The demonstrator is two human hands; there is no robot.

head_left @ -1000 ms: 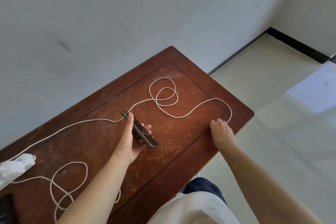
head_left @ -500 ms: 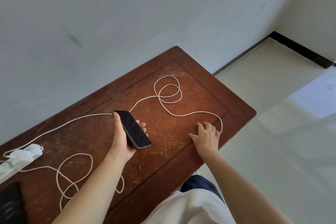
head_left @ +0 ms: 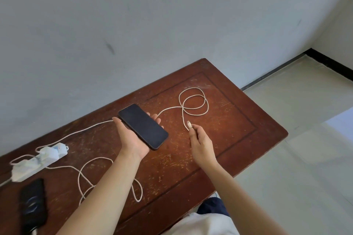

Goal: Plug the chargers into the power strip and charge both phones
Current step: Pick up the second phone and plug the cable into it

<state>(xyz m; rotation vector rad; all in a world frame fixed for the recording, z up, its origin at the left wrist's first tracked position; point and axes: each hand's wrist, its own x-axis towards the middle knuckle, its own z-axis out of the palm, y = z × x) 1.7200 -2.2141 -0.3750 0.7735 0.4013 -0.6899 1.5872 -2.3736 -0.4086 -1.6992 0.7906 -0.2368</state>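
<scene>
My left hand (head_left: 133, 139) holds a black phone (head_left: 143, 126) screen up, above the middle of the wooden table (head_left: 238, 120). Just to its right, my right hand (head_left: 200, 143) pinches the free end of a white charging cable (head_left: 193, 99), with the connector (head_left: 189, 124) sticking out past my fingertips. That cable loops at the far right and runs back left to a white charger (head_left: 50, 152) plugged into the white power strip (head_left: 36, 162). A second black phone (head_left: 33, 204) lies at the near left. A second white cable (head_left: 91, 170) coils under my left forearm.
A grey wall stands right behind the table. The table's right end and near edge drop off to a pale tiled floor (head_left: 296, 139). My white shirt and dark trousers show at the bottom middle.
My left hand has raised the phone and turned it screen up. My right hand left the table's right edge, took the cable end and brought it left toward the phone.
</scene>
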